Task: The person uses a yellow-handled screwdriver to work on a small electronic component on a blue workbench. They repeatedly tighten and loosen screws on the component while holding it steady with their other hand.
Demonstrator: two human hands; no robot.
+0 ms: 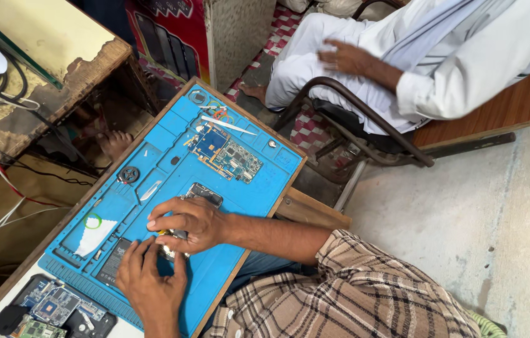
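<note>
Both hands meet over a small phone part [174, 241] near the middle of the blue mat [240, 194] on the bench, right hand [190, 222] fingers pinching it, left hand [149, 281] fingers pressed together steadying it.

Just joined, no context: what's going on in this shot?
A person in a plaid shirt works on a small dark electronic part over a blue repair mat. The right hand presses down on the part, and the left hand steadies it from below. A bare circuit board lies further up the mat, apart from both hands, with white tweezers beyond it. More boards sit off the mat's near end. Another person in white sits in a chair nearby.
</note>
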